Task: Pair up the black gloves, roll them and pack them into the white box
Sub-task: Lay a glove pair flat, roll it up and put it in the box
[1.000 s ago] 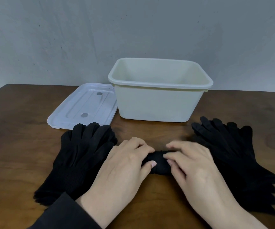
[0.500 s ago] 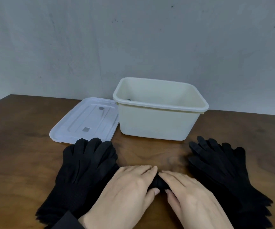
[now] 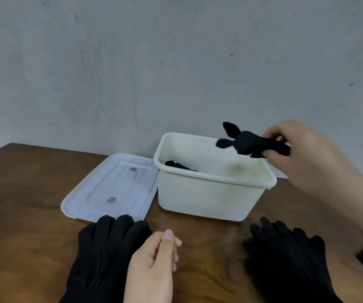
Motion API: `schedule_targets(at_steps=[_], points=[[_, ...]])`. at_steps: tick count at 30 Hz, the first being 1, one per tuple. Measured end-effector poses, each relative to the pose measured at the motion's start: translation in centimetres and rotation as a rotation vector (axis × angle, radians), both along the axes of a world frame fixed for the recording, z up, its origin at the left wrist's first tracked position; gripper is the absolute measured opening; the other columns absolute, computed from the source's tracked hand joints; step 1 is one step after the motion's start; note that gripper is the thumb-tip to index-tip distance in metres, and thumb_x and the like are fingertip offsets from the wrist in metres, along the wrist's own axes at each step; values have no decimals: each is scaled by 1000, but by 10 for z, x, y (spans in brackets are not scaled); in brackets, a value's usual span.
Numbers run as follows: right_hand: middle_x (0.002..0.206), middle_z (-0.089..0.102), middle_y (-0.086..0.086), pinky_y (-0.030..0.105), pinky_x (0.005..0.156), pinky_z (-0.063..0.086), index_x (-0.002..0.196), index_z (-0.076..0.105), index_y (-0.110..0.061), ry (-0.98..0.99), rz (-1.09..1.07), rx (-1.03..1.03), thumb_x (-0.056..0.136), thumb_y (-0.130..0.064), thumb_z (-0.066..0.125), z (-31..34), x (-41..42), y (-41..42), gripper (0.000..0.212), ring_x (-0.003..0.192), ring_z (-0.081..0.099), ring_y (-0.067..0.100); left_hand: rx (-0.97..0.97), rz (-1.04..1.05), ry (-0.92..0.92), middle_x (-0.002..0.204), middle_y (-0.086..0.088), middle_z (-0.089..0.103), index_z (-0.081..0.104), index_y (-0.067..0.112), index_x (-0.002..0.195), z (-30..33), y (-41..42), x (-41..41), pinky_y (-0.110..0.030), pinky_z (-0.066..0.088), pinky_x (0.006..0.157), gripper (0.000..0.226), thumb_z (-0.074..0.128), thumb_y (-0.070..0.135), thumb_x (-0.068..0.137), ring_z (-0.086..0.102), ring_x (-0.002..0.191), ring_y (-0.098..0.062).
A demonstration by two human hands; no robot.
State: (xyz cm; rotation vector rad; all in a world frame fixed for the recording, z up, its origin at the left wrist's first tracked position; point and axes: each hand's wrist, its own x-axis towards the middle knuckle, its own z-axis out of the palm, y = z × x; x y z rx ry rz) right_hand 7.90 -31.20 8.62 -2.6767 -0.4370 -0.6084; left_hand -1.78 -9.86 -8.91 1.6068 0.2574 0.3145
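Observation:
My right hand grips a rolled pair of black gloves in the air above the back right of the white box; two glove tips stick out to the left of the roll. Another black roll lies inside the box at its left. My left hand hovers low over the table with loosely curled fingers, holding nothing. A pile of flat black gloves lies at the front left, partly under that hand. A second pile of black gloves lies at the front right.
The clear lid of the box lies flat on the brown wooden table, left of the box. A grey wall stands right behind the table's far edge.
Both hands were pressing the roll on the table between the piles. My right hand has since lifted the roll up over the box, and my left hand has let go. The view tilted up.

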Motion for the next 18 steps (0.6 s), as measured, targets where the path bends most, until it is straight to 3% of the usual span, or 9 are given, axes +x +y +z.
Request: schedule_targets(at_steps=[4, 8, 13, 15, 18], points=[[94, 55, -3, 29, 58, 36, 89, 52, -26, 159, -25, -260, 87, -17, 62, -13, 89, 19, 13, 78, 52, 16, -216, -14, 91, 47, -6, 39, 64, 4, 63, -8, 0, 9, -29, 33, 47, 43, 52, 23, 100, 35, 42, -16], [97, 57, 0, 27, 58, 35, 95, 52, -23, 360, -15, -517, 88, -16, 60, -44, 138, 31, 12, 81, 53, 19, -321, -31, 151, 43, -1, 31, 62, 13, 52, -10, -1, 10, -26, 26, 48, 49, 53, 27, 99, 28, 36, -11], [99, 59, -1, 29, 66, 41, 96, 53, -20, 514, -27, -729, 89, -15, 55, -70, 159, 41, 9, 91, 57, 23, -304, -42, 172, 39, 2, 31, 60, 21, 48, -13, -1, 12, -28, 27, 50, 51, 54, 30, 98, 28, 35, -9], [98, 61, -1, 31, 72, 42, 95, 54, -16, 535, -12, -808, 89, -14, 51, -79, 164, 42, 6, 87, 55, 23, -291, -50, 179, 38, 3, 32, 61, 22, 48, -14, -1, 12, -28, 29, 50, 51, 53, 32, 98, 30, 35, -8], [98, 60, 0, 26, 68, 35, 100, 57, -16, 628, 1, -852, 93, -11, 42, -83, 160, 45, 17, 82, 48, 19, -286, -59, 185, 39, 2, 32, 62, 21, 49, -13, -2, 12, -28, 28, 49, 50, 53, 33, 97, 29, 35, -8]])
